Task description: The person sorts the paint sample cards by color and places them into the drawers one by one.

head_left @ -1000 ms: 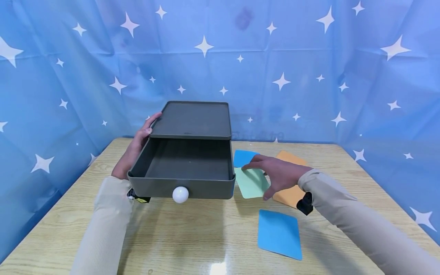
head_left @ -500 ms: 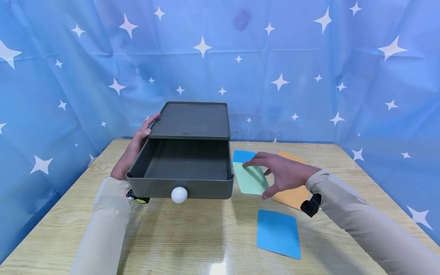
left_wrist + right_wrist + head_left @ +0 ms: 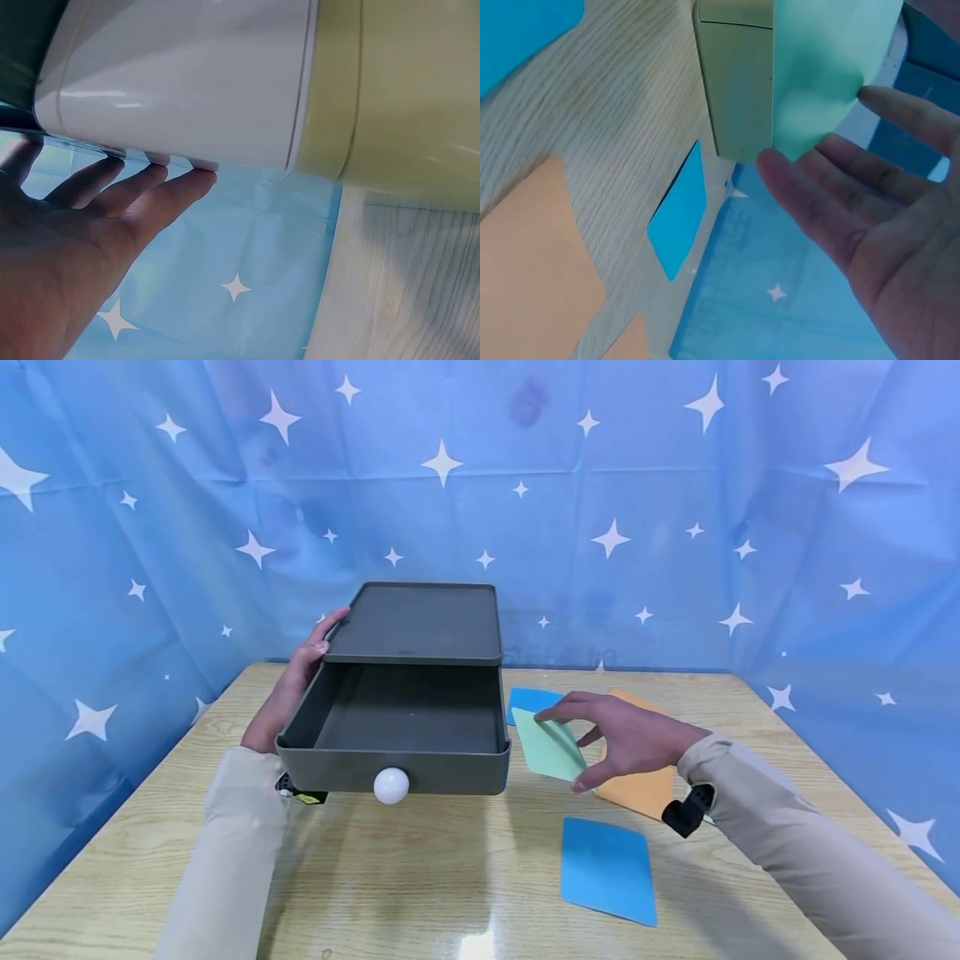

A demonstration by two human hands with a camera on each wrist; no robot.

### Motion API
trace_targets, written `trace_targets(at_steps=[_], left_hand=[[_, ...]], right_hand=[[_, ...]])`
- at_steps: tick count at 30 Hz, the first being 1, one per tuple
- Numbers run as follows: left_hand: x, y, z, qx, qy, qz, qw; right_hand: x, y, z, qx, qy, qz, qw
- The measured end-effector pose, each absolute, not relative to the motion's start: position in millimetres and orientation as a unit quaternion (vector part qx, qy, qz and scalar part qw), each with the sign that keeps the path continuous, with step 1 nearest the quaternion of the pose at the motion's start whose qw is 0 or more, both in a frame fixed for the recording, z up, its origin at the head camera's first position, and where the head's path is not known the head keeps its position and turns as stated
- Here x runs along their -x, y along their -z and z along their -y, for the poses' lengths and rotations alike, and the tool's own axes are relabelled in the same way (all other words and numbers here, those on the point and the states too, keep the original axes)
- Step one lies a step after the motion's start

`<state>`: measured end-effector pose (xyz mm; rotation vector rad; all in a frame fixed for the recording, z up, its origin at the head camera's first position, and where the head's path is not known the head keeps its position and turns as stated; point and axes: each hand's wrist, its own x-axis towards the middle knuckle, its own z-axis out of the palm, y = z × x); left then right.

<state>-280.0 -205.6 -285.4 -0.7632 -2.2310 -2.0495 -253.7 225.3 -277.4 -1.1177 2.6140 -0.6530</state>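
— Wooden table point(image 3: 420, 877), starry blue backdrop: drawer status?
— Grey drawer box point(image 3: 417, 627), drawer point(image 3: 397, 731) pulled out, nothing inside; left hand point(image 3: 296, 681) flat against its side.
— Right hand point(image 3: 622, 739)?
— Pinches green card point(image 3: 551, 752) just beside the drawer; no writing legible.

1. The left arm reaches forward in a pale sleeve, forearm low and pointing away from the body.
2. The left hand point(image 3: 294, 681) is flat, fingers straight and close together, thumb up at the top.
3. In the left wrist view the left hand's fingertips point(image 3: 196, 180) press against a surface just beyond them.
4. The right arm comes in from the right, sleeved, with a black strap at the wrist.
5. The right hand point(image 3: 619, 740) is raised, palm down, index finger forward and thumb below.
6. In the right wrist view its fingers point(image 3: 795, 184) pinch a sheet at its edge.
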Motion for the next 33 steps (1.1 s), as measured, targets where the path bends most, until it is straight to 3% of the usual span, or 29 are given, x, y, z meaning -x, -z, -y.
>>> trace_targets(at_steps=[33], left_hand=[[281.6, 285.4, 208.0, 0.251, 0.653, 0.714, 0.008]], right_hand=[[245.6, 252.4, -228.7, 0.366, 0.283, -0.881, 0.096]])
